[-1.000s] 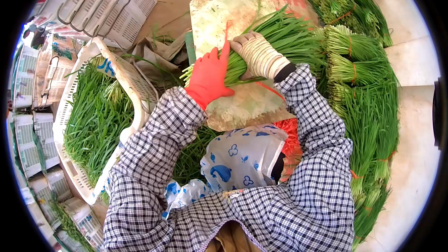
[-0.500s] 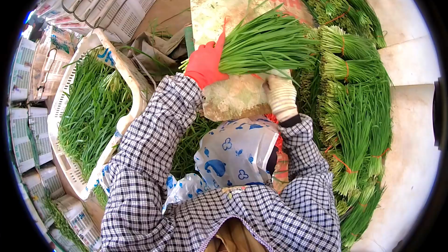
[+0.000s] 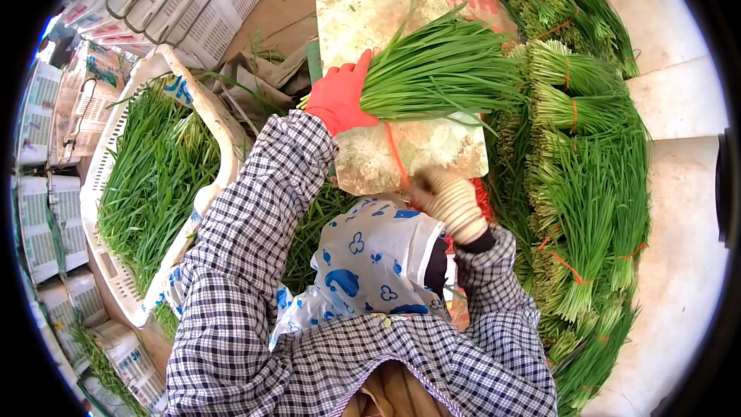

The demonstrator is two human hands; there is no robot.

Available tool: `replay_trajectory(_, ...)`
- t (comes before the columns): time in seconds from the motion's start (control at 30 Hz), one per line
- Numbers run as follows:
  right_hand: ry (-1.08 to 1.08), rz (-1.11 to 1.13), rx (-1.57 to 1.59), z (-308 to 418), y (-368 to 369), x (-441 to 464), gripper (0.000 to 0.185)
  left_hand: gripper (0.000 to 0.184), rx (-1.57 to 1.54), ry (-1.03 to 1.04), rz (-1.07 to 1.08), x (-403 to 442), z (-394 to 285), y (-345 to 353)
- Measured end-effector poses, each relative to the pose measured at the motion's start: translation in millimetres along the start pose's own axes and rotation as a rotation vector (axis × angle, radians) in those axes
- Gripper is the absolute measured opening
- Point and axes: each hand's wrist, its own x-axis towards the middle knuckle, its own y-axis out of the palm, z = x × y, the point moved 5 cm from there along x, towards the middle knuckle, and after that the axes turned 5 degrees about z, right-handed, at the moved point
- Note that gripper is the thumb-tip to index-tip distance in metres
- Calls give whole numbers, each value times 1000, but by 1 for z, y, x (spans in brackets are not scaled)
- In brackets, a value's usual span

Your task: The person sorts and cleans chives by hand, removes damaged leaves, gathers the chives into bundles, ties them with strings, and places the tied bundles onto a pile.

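A loose bunch of green chives [image 3: 444, 69] lies across a pale, dirt-stained board [image 3: 370, 19], its leaf tips pointing right. My left hand [image 3: 341, 99], in a red-orange rubber glove, is closed over the stem end and presses it on the board. From under the bunch a thin red tie [image 3: 396, 153] runs down toward my right hand [image 3: 446, 197]. That hand, in a cream ribbed glove, is below the bunch at the board's near edge, fingers curled at the end of the tie. Its fingertips are slightly blurred.
Tied chive bundles [image 3: 583, 185] are stacked along the right, beside a pale ledge [image 3: 683, 208]. At left stands a white plastic basket [image 3: 228, 135] of loose chives. White crates [image 3: 208, 23] stand at the upper left. A blue-patterned plastic apron [image 3: 363, 262] covers my lap.
My right hand has moved down and left from the bunch's underside to the board's near edge, drawing the red tie taut. My left hand stays on the stems.
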Motion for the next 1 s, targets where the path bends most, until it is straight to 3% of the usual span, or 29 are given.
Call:
replay_trajectory(0.03,-195,-378,81,-4,-12,9,32,114,-1,0,-1,-1,-1,0)
replay_trajectory(0.07,-85,-386,105,-22,-10,20,31,115,9,-11,17,-1,-1,-1)
replay_trajectory(0.27,-73,-360,-81,-11,1,109,34,118,-4,-9,49,1,0,-4)
replay_trajectory(0.53,-127,-382,-86,-1,1,98,21,112,-11,-7,113,7,6,-2)
replay_trajectory(0.73,-215,-111,390,-6,15,80,19,114,-13,-5,110,7,4,-4)
replay_trajectory(0.8,-204,-35,403,-2,18,76,19,116,-7,-13,112,6,2,-3)
replay_trajectory(0.93,-386,-37,392,26,19,71,18,121,95,-29,72,1,-5,-2)
replay_trajectory(1.0,-241,366,713,36,32,68,17,122,135,-57,82,1,-5,-1)
